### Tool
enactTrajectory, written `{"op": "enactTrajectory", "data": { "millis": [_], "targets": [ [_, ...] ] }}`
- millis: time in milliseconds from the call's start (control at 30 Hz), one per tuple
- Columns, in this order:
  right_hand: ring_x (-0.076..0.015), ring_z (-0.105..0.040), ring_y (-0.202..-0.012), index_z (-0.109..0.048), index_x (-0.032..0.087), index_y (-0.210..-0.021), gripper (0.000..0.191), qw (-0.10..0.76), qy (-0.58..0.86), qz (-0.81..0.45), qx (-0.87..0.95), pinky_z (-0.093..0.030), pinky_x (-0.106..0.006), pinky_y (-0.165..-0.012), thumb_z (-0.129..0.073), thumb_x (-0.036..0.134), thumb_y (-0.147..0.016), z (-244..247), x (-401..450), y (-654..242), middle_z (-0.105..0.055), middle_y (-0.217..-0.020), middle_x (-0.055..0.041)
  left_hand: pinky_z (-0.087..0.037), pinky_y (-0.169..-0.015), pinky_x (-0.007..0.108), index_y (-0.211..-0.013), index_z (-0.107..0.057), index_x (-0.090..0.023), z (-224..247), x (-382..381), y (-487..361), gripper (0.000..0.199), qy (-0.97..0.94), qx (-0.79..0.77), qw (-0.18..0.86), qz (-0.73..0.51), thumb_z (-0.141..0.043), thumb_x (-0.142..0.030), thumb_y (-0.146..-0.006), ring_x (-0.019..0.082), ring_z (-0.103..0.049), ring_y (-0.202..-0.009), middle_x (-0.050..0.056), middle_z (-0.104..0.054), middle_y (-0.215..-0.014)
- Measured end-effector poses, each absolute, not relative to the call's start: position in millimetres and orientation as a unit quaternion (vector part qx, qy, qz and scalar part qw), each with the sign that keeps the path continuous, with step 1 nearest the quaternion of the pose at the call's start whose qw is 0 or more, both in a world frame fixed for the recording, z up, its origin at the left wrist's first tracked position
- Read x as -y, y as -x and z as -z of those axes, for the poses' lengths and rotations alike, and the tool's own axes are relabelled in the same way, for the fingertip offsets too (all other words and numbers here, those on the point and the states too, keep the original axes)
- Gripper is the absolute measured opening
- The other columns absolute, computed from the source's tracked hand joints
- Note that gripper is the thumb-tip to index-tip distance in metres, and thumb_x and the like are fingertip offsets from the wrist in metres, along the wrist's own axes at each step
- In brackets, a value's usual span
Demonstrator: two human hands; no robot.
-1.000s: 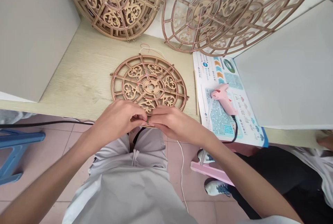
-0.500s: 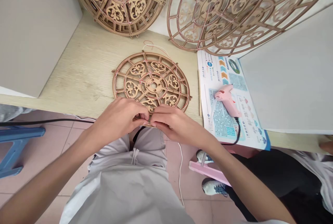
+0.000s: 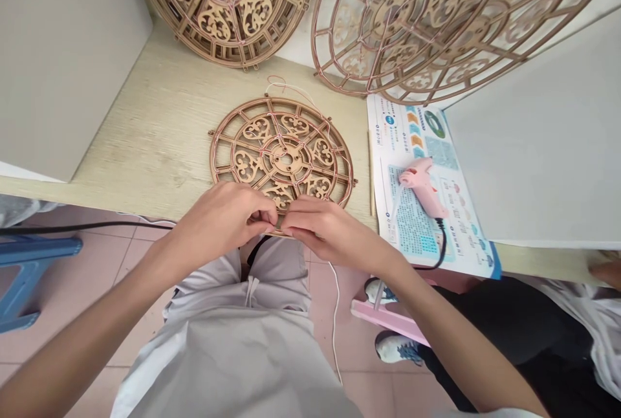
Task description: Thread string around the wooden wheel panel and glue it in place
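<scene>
A brown, wheel-shaped openwork frame with scroll ornaments lies flat at the table's front edge. Thin reddish and whitish wire runs along its rings and spokes and loops loose beyond its far rim. My left hand is closed at the near rim, thumb and fingers pinched on it. Right beside it, my right hand pinches the same stretch of rim, the fingertips of both hands almost meeting. Whether a piece of wire is between the fingertips is hidden.
Stacked frames of the same kind and more frames lean at the back. A pink glue gun rests on a printed sheet at right. Pale panels flank the table. Another person's dark-clothed leg is at lower right.
Almost nothing differs. Both hands stay pinched at the near rim, and the frame lies in the same place; the view has shifted very slightly.
</scene>
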State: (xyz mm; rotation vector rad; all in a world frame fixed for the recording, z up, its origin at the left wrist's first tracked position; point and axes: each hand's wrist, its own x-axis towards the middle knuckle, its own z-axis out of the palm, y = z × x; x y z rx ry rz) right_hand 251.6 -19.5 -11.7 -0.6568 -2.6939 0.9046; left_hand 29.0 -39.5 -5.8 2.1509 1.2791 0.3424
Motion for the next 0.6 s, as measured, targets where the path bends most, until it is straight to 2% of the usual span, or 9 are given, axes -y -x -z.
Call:
{"op": "enactTrajectory", "data": {
  "millis": [600],
  "targets": [
    [-0.0159, -0.045, -0.079, -0.059, 0.016, -0.086, 0.03, 0.132, 0.219, -0.321, 0.912, -0.038, -0.028, -0.074, -0.039, 0.021, -0.107, 16.2, 19.5, -254.4, -0.056, -0.083, -0.005, -0.039, -0.068, 0.027, -0.081, -0.076, -0.025, 10.1, 40.4, -27.1, 0.011, -0.818, -0.467, 0.297, -0.158, -0.075, -0.013, -0.081, 0.013, -0.063, -0.073, -0.006, -0.074, -0.079]
  ]
}}
